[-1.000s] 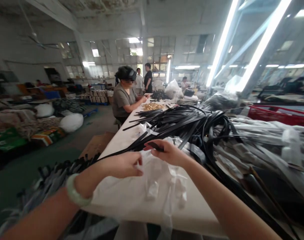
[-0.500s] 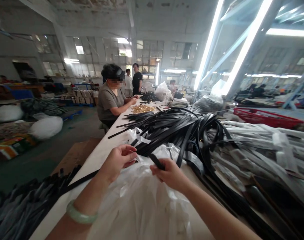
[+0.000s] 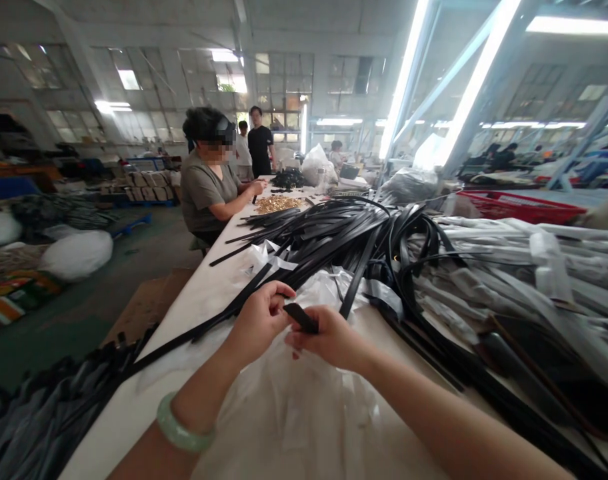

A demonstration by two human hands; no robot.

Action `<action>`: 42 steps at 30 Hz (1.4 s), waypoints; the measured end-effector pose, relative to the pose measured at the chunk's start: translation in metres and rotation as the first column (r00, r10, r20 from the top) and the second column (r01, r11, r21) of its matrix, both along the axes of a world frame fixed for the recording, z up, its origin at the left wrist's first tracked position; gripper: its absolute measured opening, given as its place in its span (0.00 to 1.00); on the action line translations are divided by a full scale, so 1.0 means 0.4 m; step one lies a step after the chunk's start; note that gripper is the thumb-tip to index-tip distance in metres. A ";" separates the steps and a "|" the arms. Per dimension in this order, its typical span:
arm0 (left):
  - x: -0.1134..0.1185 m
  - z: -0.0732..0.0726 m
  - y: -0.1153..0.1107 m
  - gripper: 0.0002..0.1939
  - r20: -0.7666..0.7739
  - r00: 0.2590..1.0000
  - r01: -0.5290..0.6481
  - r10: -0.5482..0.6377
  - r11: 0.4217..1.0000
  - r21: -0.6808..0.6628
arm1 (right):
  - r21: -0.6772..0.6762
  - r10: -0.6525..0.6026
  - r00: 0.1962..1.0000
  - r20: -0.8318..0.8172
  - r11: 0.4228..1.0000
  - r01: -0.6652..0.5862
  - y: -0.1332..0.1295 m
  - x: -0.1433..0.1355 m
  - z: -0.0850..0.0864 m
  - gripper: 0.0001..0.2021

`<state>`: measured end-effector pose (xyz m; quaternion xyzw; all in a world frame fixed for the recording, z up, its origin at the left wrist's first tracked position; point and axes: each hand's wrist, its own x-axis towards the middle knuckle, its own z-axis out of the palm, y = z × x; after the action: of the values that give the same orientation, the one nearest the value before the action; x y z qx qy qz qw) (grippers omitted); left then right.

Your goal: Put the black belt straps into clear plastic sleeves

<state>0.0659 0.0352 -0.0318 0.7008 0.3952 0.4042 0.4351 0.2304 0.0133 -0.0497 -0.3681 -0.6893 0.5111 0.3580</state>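
Near the middle of the frame, we have our 2 hands close together above the pale table (image 3: 199, 297). Our right hand (image 3: 329, 333) closes round a flat black strap (image 3: 301, 318), whose end sticks out toward the upper left, just beside the fingers of our left hand (image 3: 264, 320). Those fingers are curled, with a narrow space between thumb and fingertips; we cannot tell whether they pinch anything. We wear 1 pale green bangle (image 3: 184, 427) on the left wrist, at the lower left of centre.

Below our hands, at the bottom centre, we see crumpled clear plastic (image 3: 309, 413) spread over the table. A long black strip (image 3: 184, 341) runs past the left hand toward the lower left, where a dark bundle of strips (image 3: 59, 413) fills the corner. Beyond our hands, at the centre of the frame, lies a tangled pile of black strips (image 3: 329, 233), and right of it we see pale wrapped lengths (image 3: 559, 267).

At the upper left of centre, a co-worker in a grey top (image 3: 204, 193) sits by the table's edge, near a scatter of gold-coloured pieces (image 3: 277, 204). Behind, we see 2 standing people (image 3: 261, 143).
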 end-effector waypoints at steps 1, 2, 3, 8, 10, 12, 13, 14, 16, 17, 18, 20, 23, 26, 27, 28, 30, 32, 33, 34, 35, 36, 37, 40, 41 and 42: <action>0.005 -0.008 0.001 0.22 0.076 0.997 0.001 0.001 1.000 -0.023 | 0.046 -0.076 0.997 0.005 0.996 0.076 -0.001 -0.001 0.000 0.10; 0.011 -0.014 0.001 0.27 0.157 0.987 0.021 -0.010 0.998 -0.066 | 0.104 -0.169 0.986 0.008 0.980 0.168 -0.002 -0.001 0.000 0.10; 0.017 -0.018 0.000 0.28 0.230 0.973 0.054 -0.025 0.991 -0.120 | 0.161 -0.259 0.966 0.003 0.953 0.256 -0.002 -0.001 0.001 0.09; 0.045 -0.017 -0.020 0.14 0.415 0.909 0.083 0.034 0.962 -0.262 | 0.272 -0.411 0.911 -0.027 0.874 0.403 -0.009 -0.008 -0.003 0.10; 0.040 -0.011 -0.019 0.12 0.445 0.885 -0.031 0.140 0.970 -0.242 | 0.301 -0.377 0.926 -0.011 0.882 0.363 -0.013 -0.006 0.001 0.09; 0.025 0.001 -0.013 0.10 0.356 0.913 -0.162 0.200 0.978 -0.134 | 0.355 -0.353 0.935 0.001 0.875 0.330 -0.018 0.008 0.014 0.09; 0.014 0.010 -0.010 0.10 0.264 0.942 -0.209 0.210 0.977 -0.031 | 0.392 -0.354 0.935 0.012 0.862 0.321 -0.019 0.020 0.024 0.10; 0.003 0.020 -0.007 0.10 0.154 0.963 -0.236 0.221 0.968 0.089 | 0.437 -0.361 0.932 0.030 0.844 0.312 -0.020 0.035 0.035 0.10; -0.016 0.043 -0.005 0.10 -0.050 0.963 -0.236 0.264 0.920 0.311 | 0.539 -0.410 0.905 0.113 0.791 0.291 -0.019 0.067 0.061 0.09; -0.023 0.053 -0.006 0.10 -0.116 0.950 -0.224 0.290 0.891 0.396 | 0.592 -0.450 0.875 0.181 0.760 0.268 -0.017 0.082 0.074 0.09; -0.028 0.061 -0.007 0.09 -0.160 0.936 -0.211 0.313 0.863 0.459 | 0.640 -0.487 0.832 0.264 0.734 0.227 -0.016 0.093 0.086 0.09; -0.034 0.069 -0.008 0.09 -0.214 0.916 -0.184 0.338 0.831 0.526 | 0.707 -0.544 0.714 0.441 0.701 0.097 -0.012 0.106 0.105 0.10; -0.036 0.066 -0.005 0.10 -0.273 0.897 -0.146 0.348 0.816 0.559 | 0.703 -0.563 0.532 0.633 0.705 -0.091 -0.009 0.102 0.116 0.10; -0.036 0.058 -0.001 0.10 -0.335 0.883 -0.103 0.329 0.832 0.545 | 0.668 -0.555 0.446 0.703 0.730 -0.144 -0.009 0.088 0.113 0.10; -0.035 0.055 -0.001 0.10 -0.356 0.877 -0.090 0.322 0.839 0.537 | 0.662 -0.554 0.433 0.711 0.735 -0.146 -0.009 0.085 0.111 0.10; -0.035 0.053 -0.001 0.10 -0.376 0.872 -0.076 0.315 0.844 0.531 | 0.659 -0.555 0.424 0.716 0.738 -0.147 -0.010 0.083 0.110 0.11; -0.034 0.049 -0.002 0.09 -0.409 0.865 -0.039 0.290 0.853 0.521 | 0.659 -0.560 0.406 0.722 0.737 -0.154 -0.013 0.081 0.107 0.11; -0.034 0.045 -0.003 0.07 -0.439 0.866 0.019 0.238 0.863 0.506 | 0.653 -0.559 0.388 0.733 0.738 -0.169 -0.015 0.081 0.105 0.12; -0.034 0.043 -0.003 0.06 -0.457 0.864 0.050 0.210 0.869 0.493 | 0.645 -0.552 0.381 0.742 0.743 -0.180 -0.016 0.082 0.105 0.12; -0.034 0.041 -0.002 0.06 -0.479 0.858 0.079 0.183 0.876 0.476 | 0.633 -0.539 0.376 0.754 0.751 -0.191 -0.016 0.083 0.105 0.13; -0.034 0.038 -0.002 0.06 -0.504 0.849 0.104 0.159 0.884 0.455 | 0.618 -0.524 0.373 0.766 0.759 -0.202 -0.017 0.085 0.104 0.13; -0.033 0.036 -0.002 0.07 -0.527 0.839 0.126 0.135 0.894 0.429 | 0.605 -0.509 0.372 0.776 0.767 -0.213 -0.018 0.086 0.105 0.14; -0.031 0.033 -0.003 0.08 -0.546 0.831 0.144 0.109 0.905 0.401 | 0.595 -0.497 0.372 0.784 0.772 -0.224 -0.020 0.086 0.106 0.14; -0.016 0.027 -0.014 0.09 -0.544 0.839 0.202 0.005 0.926 0.320 | 0.580 -0.467 0.383 0.797 0.767 -0.272 -0.033 0.083 0.110 0.15; -0.010 0.027 -0.020 0.10 -0.532 0.846 0.224 -0.031 0.926 0.302 | 0.575 -0.452 0.392 0.801 0.762 -0.298 -0.040 0.080 0.113 0.15; -0.004 0.030 -0.027 0.10 -0.524 0.849 0.247 -0.064 0.925 0.287 | 0.567 -0.431 0.403 0.807 0.756 -0.327 -0.046 0.077 0.116 0.14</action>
<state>0.0642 0.0243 -0.0196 0.8771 0.3593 0.2319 0.2187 0.2611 -0.0052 -0.0033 -0.4581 -0.8856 -0.0632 0.0424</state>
